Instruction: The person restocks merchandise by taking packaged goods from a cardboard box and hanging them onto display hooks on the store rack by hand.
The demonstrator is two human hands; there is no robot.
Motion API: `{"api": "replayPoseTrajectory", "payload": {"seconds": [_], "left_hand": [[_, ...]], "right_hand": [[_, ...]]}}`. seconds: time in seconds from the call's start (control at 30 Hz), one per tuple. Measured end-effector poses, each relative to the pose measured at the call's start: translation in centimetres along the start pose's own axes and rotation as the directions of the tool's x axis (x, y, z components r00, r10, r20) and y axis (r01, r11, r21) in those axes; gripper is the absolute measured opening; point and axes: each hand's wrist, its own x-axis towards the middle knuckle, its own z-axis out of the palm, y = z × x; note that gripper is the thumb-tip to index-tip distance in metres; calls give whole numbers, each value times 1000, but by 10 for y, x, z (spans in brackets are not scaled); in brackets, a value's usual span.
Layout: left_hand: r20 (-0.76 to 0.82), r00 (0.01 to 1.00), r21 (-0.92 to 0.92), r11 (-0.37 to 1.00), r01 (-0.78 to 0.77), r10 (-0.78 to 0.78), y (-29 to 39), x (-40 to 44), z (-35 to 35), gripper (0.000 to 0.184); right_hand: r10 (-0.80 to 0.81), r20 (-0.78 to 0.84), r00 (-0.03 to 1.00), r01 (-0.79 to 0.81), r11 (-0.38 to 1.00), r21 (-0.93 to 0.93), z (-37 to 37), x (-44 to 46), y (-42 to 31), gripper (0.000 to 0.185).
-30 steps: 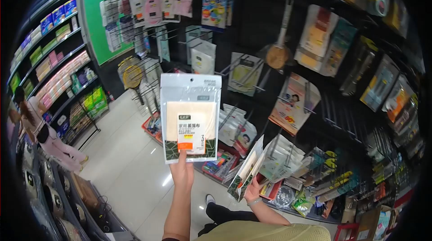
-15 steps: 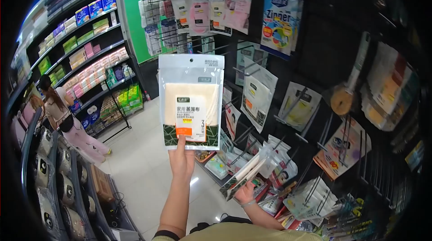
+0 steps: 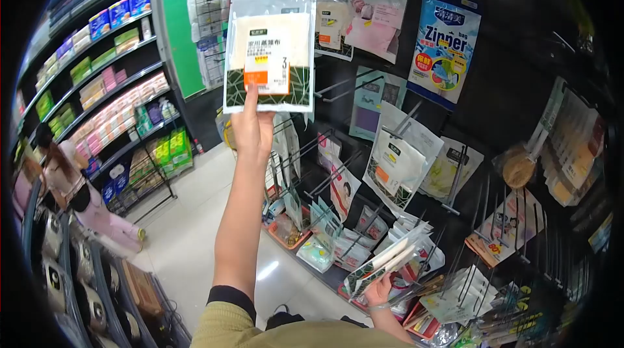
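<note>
In the head view, the left arm was stretched forward and away from the body, nearly straight, rising from an olive sleeve with a dark cuff. At its far end the left hand pinched the bottom edge of a flat cloth package, the thumb pointing up over the orange part of its label and the other fingers mostly hidden behind. The package stood almost upright, its printed front facing the wearer, near the hanging goods on the far side.

The right arm, lower and to the right, reached forward with a bracelet at the wrist. The right hand gripped the lower right part of several similar packages, which were slanted with their edges showing; how its hidden fingers lay could not be told. Beyond them, another similar pack hung on the rack, with a blue zipper-bag pack farther off.
</note>
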Motion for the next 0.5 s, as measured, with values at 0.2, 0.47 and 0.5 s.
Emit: {"api": "replayPoseTrajectory", "payload": {"seconds": [0.2,0.47,0.5], "left_hand": [[77,996,-38,998,54,-51,1,70,-7,31],[98,985,-93,985,148,-139,11,104,-24,33],[104,984,-94,984,152,-142,12,106,-24,32]], "right_hand": [[-262,-83,962,261,965,-23,-1,11,53,51],[-298,-126,946,302,953,8,9,22,142,53],[-293,-108,950,295,956,3,12,22,149,54]]}}
